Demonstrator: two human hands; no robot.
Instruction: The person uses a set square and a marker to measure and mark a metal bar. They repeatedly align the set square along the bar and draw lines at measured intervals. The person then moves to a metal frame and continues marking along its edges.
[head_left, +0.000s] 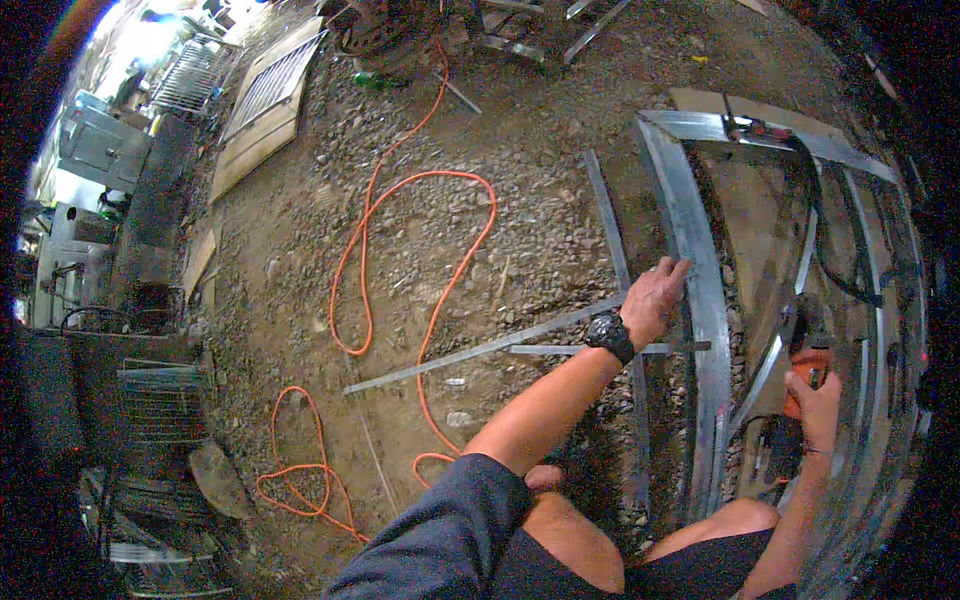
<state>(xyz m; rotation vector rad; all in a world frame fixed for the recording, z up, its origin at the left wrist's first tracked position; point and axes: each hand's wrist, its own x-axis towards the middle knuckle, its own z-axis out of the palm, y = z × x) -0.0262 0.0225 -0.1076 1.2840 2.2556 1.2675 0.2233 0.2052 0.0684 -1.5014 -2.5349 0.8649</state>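
A large frame of silvery square metal tubing (708, 320) lies on the ground to my right. My left hand (656, 292), with a black watch at the wrist, has its fingers curled over the tube's left edge. In my right hand (816, 402) is an orange and black angle grinder (805, 368), inside the frame's outline; its dark head points away from me. Whether its disc touches metal is too dim to tell. A long, flat metal strip (480, 347) runs toward my left wrist. Beneath that arm lies a shorter metal bar (560, 350).
An orange cord (430, 325) loops over the gravelly ground. Another metal bar (605, 215) lies alongside the frame. A red and black tool (757, 131) rests on its far end. A slatted panel (265, 110) lies far left; wire racks (160, 410) stand at the left.
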